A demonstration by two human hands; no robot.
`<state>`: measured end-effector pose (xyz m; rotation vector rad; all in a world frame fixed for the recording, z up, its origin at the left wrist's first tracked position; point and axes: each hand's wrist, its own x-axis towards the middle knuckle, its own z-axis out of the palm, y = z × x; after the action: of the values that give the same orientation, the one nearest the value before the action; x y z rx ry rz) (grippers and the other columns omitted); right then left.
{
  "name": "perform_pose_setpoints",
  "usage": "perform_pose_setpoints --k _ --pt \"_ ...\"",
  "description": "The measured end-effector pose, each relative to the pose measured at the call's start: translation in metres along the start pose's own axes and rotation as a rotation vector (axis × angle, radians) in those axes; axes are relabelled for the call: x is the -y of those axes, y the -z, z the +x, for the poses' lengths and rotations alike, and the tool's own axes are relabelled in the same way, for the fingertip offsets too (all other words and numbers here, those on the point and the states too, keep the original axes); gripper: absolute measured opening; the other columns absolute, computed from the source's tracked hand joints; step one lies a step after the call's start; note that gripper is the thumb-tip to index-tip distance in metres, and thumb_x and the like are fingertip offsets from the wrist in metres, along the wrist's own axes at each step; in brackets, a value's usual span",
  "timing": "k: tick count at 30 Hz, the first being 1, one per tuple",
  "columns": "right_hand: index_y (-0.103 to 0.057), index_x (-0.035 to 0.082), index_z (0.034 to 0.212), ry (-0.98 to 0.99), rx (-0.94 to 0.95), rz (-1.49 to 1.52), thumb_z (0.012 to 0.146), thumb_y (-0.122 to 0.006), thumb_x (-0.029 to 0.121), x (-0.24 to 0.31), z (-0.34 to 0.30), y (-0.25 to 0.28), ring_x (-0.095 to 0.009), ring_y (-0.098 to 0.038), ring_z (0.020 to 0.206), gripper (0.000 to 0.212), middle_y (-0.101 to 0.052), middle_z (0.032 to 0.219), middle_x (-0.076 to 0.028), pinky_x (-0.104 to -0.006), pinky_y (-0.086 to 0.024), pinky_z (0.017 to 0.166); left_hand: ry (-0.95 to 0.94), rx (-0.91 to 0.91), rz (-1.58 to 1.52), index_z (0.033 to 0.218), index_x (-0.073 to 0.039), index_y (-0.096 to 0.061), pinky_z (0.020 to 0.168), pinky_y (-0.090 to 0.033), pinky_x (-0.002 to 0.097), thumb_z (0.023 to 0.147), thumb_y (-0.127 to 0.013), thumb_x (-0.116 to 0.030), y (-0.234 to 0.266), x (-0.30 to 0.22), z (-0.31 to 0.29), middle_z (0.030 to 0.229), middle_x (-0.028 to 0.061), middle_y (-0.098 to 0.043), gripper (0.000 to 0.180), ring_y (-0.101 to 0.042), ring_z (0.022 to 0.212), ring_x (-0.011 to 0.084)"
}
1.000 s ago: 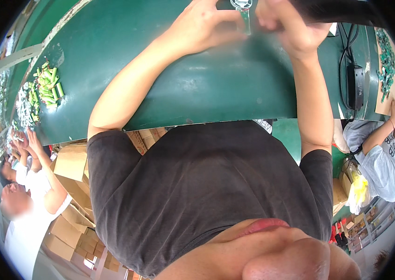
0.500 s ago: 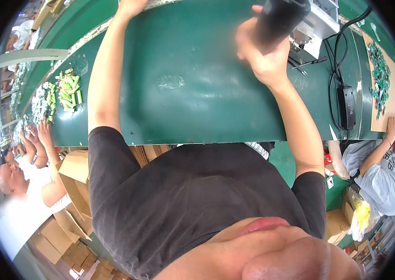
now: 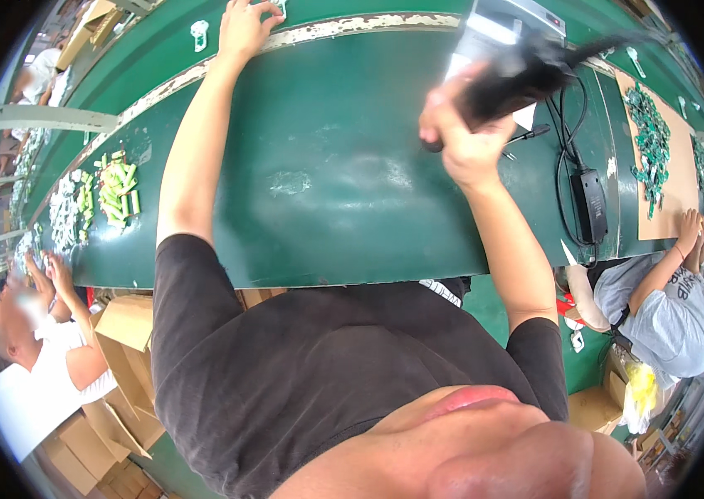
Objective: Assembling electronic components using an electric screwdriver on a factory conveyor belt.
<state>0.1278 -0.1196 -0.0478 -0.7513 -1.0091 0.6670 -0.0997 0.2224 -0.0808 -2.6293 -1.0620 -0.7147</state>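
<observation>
My right hand [image 3: 470, 137] is wrapped round a black corded electric screwdriver [image 3: 518, 83], smeared by motion and tilted above the green bench, its cable trailing to the upper right. A light grey box-shaped device [image 3: 506, 29] stands just beyond it, partly covered by the tool. Stretched over the bench's far rim, my left hand [image 3: 242, 32] has its thumb and fingers curled at a small pale part [image 3: 280, 7] by the top edge of the picture. To the left of that hand, a similar pale part [image 3: 200, 35] lies on the green strip behind the rim.
Green cylinders [image 3: 119, 191] and pale pieces [image 3: 65, 208] are heaped at the left. A black power adapter [image 3: 590, 206] with looped cables lies at the right. Farther right, small green parts [image 3: 649, 145] cover a cardboard sheet [image 3: 683, 170]. Co-workers sit on both sides; cardboard boxes [image 3: 127, 320] stand below.
The screwdriver has swung from near upright to a slant, its cable end going right. My view has shifted, so more of the strip beyond the bench and my left fingers show.
</observation>
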Motion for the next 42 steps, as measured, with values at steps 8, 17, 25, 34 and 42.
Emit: perform_pose_setpoints --k 8,17,25,34,42 --pt "-0.036 0.011 0.134 0.522 -0.102 -0.14 0.092 -0.057 -0.006 0.064 0.053 0.065 -0.018 -0.049 0.049 0.05 -0.051 0.07 -0.009 -0.038 -0.047 0.047 -0.229 0.142 -0.492 0.087 -0.011 -0.077 0.108 -0.046 0.0461 0.079 -0.083 -0.014 0.092 -0.182 -0.062 0.136 0.0094 -0.056 0.011 -0.055 0.128 0.0331" --pt "-0.046 0.001 0.131 0.224 -0.19 -0.318 0.092 -0.063 -0.006 0.045 0.063 0.038 -0.013 -0.051 0.047 0.043 -0.056 0.066 -0.005 -0.0276 -0.043 0.046 -0.283 0.121 -0.825 0.101 -0.011 -0.075 0.114 -0.045 0.0488 0.076 -0.085 -0.012 0.076 -0.237 -0.121 0.157 0.0196 -0.043 0.027 -0.045 0.143 0.0443" --pt "-0.033 0.009 0.139 0.087 -0.134 -0.064 0.097 -0.058 0.0 0.027 0.029 0.014 -0.014 -0.045 0.046 0.05 -0.047 0.069 -0.004 -0.0293 -0.044 0.046 -0.345 0.186 -0.885 0.103 -0.011 -0.074 0.112 -0.047 0.0445 0.077 -0.086 -0.017 0.059 -0.22 -0.117 0.157 0.0158 -0.046 0.029 -0.048 0.141 0.0384" --pt "-0.028 0.006 0.137 0.045 -0.069 -0.104 0.097 -0.059 -0.003 -0.006 0.011 -0.002 -0.014 -0.047 0.048 0.051 -0.049 0.068 -0.004 -0.0283 -0.046 0.05 -0.333 0.219 -0.925 0.095 -0.011 -0.077 0.103 -0.054 0.0416 0.079 -0.085 -0.019 0.053 -0.218 -0.121 0.155 0.0103 -0.05 0.019 -0.058 0.131 0.0326" --pt "-0.032 0.005 0.13 0.044 -0.029 -0.151 0.094 -0.061 -0.006 -0.022 0.012 -0.004 -0.013 -0.047 0.049 0.048 -0.05 0.068 -0.004 -0.0272 -0.044 0.049 -0.297 0.206 -0.935 0.096 -0.013 -0.079 0.093 -0.059 0.0403 0.079 -0.085 -0.022 0.048 -0.218 -0.122 0.152 0.0101 -0.051 0.02 -0.068 0.116 0.032"
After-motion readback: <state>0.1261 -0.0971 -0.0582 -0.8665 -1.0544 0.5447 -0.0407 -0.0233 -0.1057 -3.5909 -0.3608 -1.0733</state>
